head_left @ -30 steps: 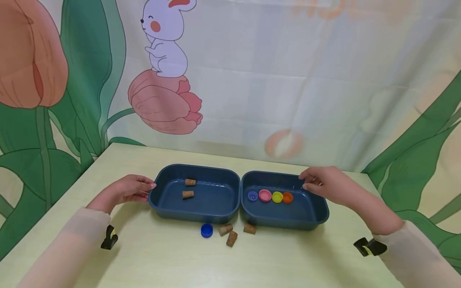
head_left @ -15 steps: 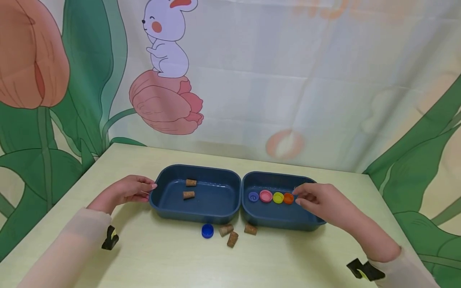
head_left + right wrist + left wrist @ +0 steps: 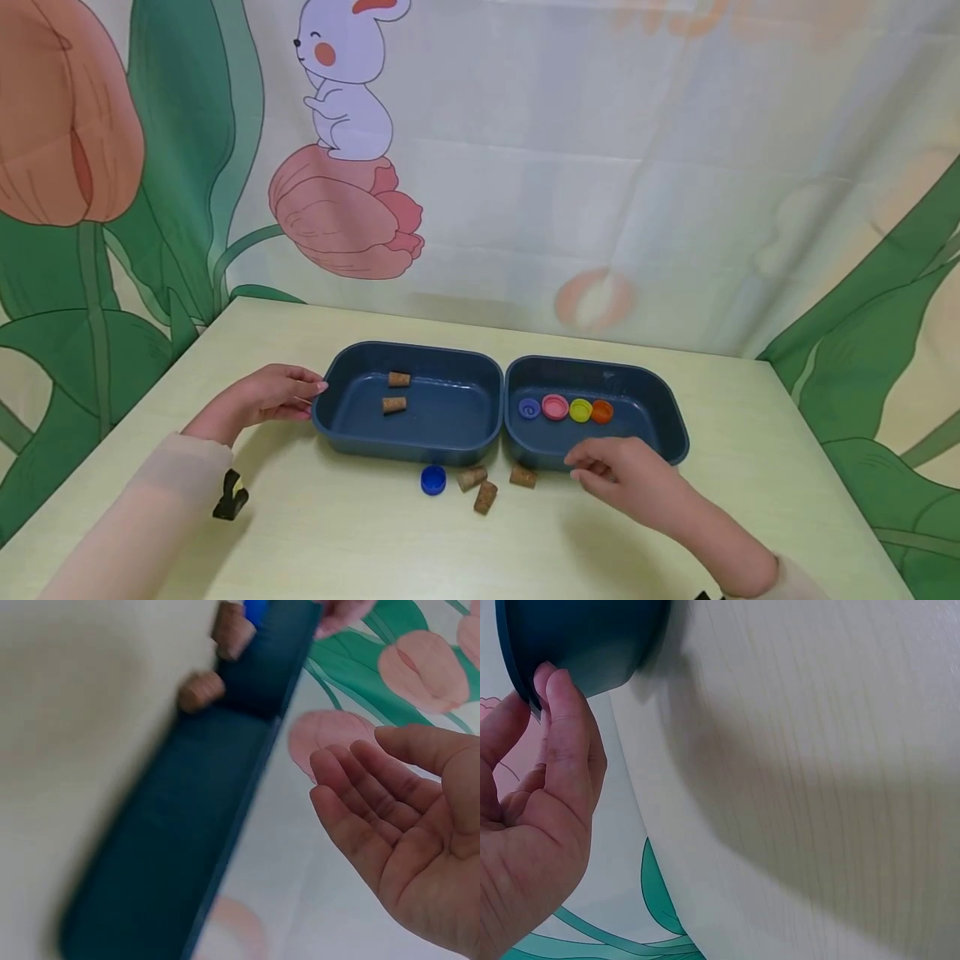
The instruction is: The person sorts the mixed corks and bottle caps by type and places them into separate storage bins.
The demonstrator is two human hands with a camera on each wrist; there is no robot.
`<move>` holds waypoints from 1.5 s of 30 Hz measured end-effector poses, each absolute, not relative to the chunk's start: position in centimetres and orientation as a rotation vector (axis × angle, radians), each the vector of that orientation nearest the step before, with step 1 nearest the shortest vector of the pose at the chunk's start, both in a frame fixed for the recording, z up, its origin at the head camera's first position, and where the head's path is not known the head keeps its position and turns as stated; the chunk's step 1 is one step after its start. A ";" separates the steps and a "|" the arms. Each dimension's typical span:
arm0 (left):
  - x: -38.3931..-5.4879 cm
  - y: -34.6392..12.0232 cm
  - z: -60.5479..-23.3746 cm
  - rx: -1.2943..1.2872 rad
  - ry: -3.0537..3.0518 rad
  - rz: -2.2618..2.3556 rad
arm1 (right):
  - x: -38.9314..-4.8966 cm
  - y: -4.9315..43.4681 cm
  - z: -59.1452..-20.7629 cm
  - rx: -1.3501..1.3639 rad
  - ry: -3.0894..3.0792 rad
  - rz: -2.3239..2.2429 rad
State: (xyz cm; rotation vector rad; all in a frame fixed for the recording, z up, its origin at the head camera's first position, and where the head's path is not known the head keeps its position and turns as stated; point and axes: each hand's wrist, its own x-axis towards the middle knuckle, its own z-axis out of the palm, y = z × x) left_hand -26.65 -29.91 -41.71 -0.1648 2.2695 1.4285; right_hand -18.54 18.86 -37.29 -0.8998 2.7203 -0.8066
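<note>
My left hand (image 3: 266,396) pinches the rim of the left dark blue tray (image 3: 405,448) between thumb and fingers, as the left wrist view shows at the tray's wall (image 3: 592,652). My right hand (image 3: 630,479) holds nothing; its fingers are loosely bent above the front edge of the right dark blue tray (image 3: 660,400). Nearest to it on the table is a cork (image 3: 522,477). Two more corks (image 3: 472,477) and a blue bottle cap (image 3: 432,480) lie to its left. Purple (image 3: 528,408), pink (image 3: 555,407), yellow (image 3: 581,410) and orange (image 3: 602,412) caps line up inside the right tray.
Two corks (image 3: 393,405) lie inside the left tray. The trays stand side by side on a pale wooden table (image 3: 360,533). Behind the table hangs a cloth (image 3: 510,167) printed with tulips and a rabbit.
My right hand has come from the right tray's far right side, over its inside, towards me and leftward to its front edge. My left hand stays at the left tray's rim.
</note>
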 end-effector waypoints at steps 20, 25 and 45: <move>-26.6 -30.1 -41.9 -0.171 2.256 1.444 | -18.7 16.0 -42.9 -0.900 2.846 -0.545; -26.8 -30.1 -42.0 -0.177 2.255 1.442 | -19.0 15.4 -43.4 -0.906 2.857 -0.553; -26.8 -30.1 -42.2 -0.163 2.261 1.446 | -19.4 13.1 -44.7 -0.883 2.969 -0.542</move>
